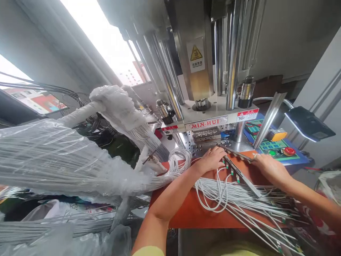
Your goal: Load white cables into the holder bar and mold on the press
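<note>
On the orange work surface, my left hand is closed around the upper end of a grey metal bar. Small green circuit boards on white cable ends stick out along that bar's left side. My right hand pinches the near end of a thin dark metal strip, whose far end reaches the press bed by my left fingers. White cables run beneath the bar and past both forearms. My left fingertips are partly hidden behind the hand.
A press with a "MIN-HUI" plate and steel columns stands directly ahead. To its right are a control panel with a red stop button and a lamp. Plastic-wrapped cable bundles hang over a wrapped rack at the left.
</note>
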### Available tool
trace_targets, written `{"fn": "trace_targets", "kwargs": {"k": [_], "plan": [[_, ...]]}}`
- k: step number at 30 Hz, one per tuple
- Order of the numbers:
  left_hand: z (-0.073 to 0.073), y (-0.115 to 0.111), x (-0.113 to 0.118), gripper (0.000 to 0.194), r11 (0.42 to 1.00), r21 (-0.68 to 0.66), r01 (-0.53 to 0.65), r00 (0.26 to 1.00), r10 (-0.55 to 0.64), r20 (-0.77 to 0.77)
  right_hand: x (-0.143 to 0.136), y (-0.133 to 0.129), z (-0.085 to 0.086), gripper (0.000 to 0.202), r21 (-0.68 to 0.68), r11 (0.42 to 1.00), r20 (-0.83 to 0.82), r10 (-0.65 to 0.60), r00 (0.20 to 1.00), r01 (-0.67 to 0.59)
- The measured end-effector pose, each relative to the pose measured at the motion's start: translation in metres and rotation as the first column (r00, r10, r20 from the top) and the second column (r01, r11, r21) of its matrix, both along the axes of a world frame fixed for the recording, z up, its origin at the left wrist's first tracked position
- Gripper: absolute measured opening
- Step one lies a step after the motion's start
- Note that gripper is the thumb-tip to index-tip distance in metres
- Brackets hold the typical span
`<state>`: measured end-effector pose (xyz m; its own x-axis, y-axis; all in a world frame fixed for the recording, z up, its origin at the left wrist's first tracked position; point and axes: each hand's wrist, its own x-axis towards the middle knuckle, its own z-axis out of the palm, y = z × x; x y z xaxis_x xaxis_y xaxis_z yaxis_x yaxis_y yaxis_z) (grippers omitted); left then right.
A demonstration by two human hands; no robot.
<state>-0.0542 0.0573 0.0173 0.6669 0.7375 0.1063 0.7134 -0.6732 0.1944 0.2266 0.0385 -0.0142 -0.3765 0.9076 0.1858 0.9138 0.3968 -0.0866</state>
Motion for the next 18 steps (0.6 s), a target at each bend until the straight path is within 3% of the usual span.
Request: {"fn": "trace_targets", "kwargs": {"k": [3, 6, 10, 13, 18], "plan": [[-0.003, 0.002, -0.004, 0.042, 0.999, 0.017, 0.037, 0.997, -0.038, 0.068, -0.015, 0.008, -0.004, 0.014, -0.039, 0.997, 0.032, 0.062, 0.998, -0.061], [-0.001, 0.006, -0.004, 0.04, 0.997, -0.039, 0.061, 0.993, -0.057, 0.108, -0.025, 0.0, 0.003, 0.013, -0.029, 0.999, 0.101, 0.039, 0.994, -0.036], [0.001, 0.017, -0.005, 0.052, 0.993, -0.09, 0.074, 0.993, -0.066, 0.093, -0.033, -0.035, 0.013, 0.045, -0.019, 0.993, -0.058, 0.114, 0.992, -0.116], [-0.003, 0.028, -0.009, 0.048, 0.984, -0.099, 0.151, 0.987, -0.144, 0.068, -0.045, -0.057, 0.004, 0.066, -0.052, 0.985, -0.135, 0.155, 0.979, -0.164], [-0.01, 0.04, -0.015, 0.041, 0.965, -0.081, 0.25, 0.965, -0.241, 0.101, -0.059, -0.06, -0.018, 0.064, -0.093, 0.986, -0.203, 0.117, 0.972, -0.138]]}}
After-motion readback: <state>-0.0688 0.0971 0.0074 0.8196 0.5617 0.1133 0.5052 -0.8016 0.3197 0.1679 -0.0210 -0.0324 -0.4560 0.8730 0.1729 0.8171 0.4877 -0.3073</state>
